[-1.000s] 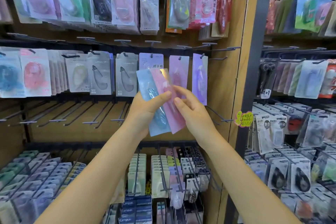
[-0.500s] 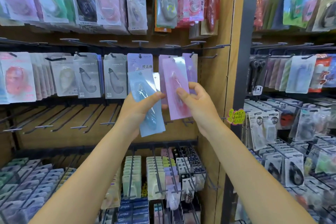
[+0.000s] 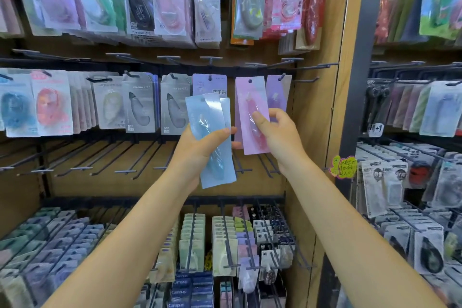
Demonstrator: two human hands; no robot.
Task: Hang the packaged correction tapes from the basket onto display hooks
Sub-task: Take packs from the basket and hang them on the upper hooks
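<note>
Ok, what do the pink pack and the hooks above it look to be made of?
The pink correction tape pack, pinched by the right hand, looks like matte card with a glossy clear plastic blister; glare streaks its bulge. The display hooks look like thin dark metal wire, probably painted, with flat tag ends.

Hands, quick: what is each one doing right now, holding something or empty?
Left hand: grips the blue correction tape packs, thumb across the front.
Right hand: pinches the pink correction tape pack, held up by the hooks.
</note>
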